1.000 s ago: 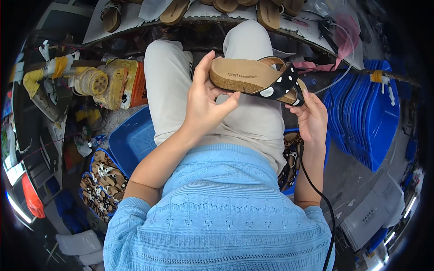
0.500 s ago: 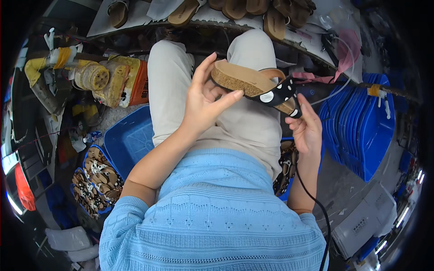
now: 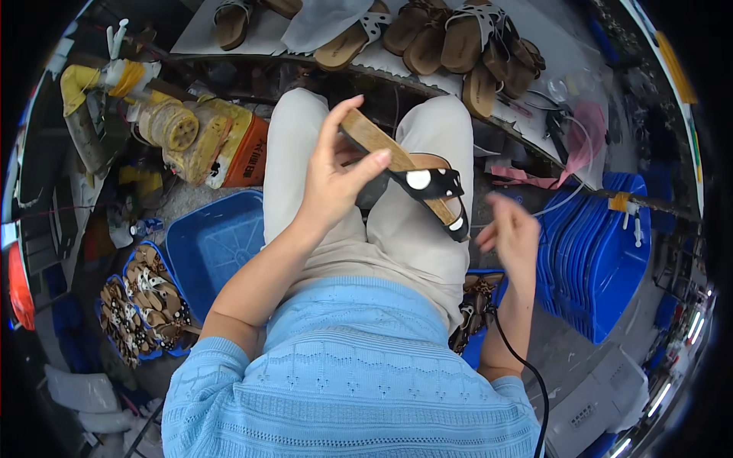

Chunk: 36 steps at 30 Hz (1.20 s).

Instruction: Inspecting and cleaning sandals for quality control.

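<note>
My left hand (image 3: 336,168) grips the heel end of a sandal (image 3: 412,177) above my lap, thumb on one side and fingers on the other. The sandal has a tan footbed and black straps with white dots. It tilts, its toe end pointing down to the right. Just right of that toe end, apart from it, is my right hand (image 3: 511,233). Its fingers are loosely curled, apart and slightly blurred, with nothing visible in them.
Several sandals (image 3: 463,47) lie on the bench ahead, with pink cloth (image 3: 586,133) at its right. A blue tub (image 3: 217,240) stands left, beside baskets of sandals (image 3: 153,294). Stacked blue bins (image 3: 603,259) stand right. A yellow machine (image 3: 187,137) is at left. A black cable (image 3: 527,359) hangs by my right arm.
My right hand has let go of the sandal's toe end and moved slightly down. The sandal now tilts more steeply in my left hand. My view has shifted, showing more of the bench.
</note>
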### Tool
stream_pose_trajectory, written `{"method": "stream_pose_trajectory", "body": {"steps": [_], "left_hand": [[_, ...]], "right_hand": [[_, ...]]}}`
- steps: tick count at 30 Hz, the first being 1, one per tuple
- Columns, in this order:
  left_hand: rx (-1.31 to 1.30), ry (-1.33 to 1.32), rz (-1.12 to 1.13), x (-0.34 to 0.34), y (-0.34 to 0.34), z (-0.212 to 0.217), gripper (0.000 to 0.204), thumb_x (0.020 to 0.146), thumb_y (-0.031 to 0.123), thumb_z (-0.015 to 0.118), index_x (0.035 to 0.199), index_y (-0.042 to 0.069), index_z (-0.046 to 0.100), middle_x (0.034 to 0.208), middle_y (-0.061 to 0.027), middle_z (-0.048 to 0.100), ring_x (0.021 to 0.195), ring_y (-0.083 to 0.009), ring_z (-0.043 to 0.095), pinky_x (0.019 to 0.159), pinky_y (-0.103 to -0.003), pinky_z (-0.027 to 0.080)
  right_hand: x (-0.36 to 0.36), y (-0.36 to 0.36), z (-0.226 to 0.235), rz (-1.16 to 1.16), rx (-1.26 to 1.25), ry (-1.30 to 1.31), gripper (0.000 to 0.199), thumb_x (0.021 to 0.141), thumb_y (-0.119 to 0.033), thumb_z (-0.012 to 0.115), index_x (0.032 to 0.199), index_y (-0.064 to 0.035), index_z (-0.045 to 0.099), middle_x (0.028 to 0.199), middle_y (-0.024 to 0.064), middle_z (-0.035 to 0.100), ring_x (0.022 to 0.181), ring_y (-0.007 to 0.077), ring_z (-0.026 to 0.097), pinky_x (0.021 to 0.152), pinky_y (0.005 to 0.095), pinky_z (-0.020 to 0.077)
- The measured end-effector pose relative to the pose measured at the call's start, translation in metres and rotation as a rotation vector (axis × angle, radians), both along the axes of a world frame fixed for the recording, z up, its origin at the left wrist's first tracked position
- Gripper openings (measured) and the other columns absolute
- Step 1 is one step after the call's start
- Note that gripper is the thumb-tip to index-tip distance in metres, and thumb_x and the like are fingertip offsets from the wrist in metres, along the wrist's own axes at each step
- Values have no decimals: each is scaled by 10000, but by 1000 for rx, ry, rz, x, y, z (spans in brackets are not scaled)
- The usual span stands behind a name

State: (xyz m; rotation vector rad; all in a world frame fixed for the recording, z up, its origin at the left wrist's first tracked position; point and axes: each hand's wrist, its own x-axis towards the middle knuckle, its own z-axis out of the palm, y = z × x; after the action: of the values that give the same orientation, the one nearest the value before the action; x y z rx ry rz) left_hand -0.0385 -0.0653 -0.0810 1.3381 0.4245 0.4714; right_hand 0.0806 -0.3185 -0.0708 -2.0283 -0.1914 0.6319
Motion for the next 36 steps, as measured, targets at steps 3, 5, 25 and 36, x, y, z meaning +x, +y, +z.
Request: {"method": "stream_pose_trajectory", "body": {"steps": [3, 5, 25, 36], "left_hand": [[53, -43, -3, -1, 1, -10, 718, 817, 102, 708, 1421, 100, 320, 1136, -120, 525, 991, -196, 577, 867, -313, 487], [91, -73, 1, 0, 4, -11, 664, 859, 123, 673, 1423, 91, 323, 1133, -119, 525, 999, -186, 579, 855, -306, 495], [152, 35, 71, 37, 15, -10, 445, 925, 269, 617, 1295, 59, 487, 1092, -96, 564, 808, -132, 603, 686, -255, 503], [155, 73, 12, 50, 13, -4, 406, 925, 122, 583, 1314, 71, 478, 1137, -55, 532, 806, -77, 575, 691, -215, 481]], "right_hand": [[61, 10, -35, 6, -50, -513, 259, 929, -209, 590, 995, 29, 667, 851, 109, 663, 616, 137, 633, 551, 255, 495], [120, 15, -70, 103, -50, -853, 200, 895, -152, 597, 988, 10, 669, 909, 136, 671, 749, 229, 656, 681, 316, 506], [111, 78, -36, 153, 278, -352, 178, 871, -74, 650, 1032, 1, 659, 860, 88, 601, 664, 120, 567, 591, 223, 453], [112, 87, -20, 131, 158, -721, 243, 792, -78, 722, 1023, -10, 687, 854, 74, 597, 650, 112, 531, 583, 231, 438]]}}
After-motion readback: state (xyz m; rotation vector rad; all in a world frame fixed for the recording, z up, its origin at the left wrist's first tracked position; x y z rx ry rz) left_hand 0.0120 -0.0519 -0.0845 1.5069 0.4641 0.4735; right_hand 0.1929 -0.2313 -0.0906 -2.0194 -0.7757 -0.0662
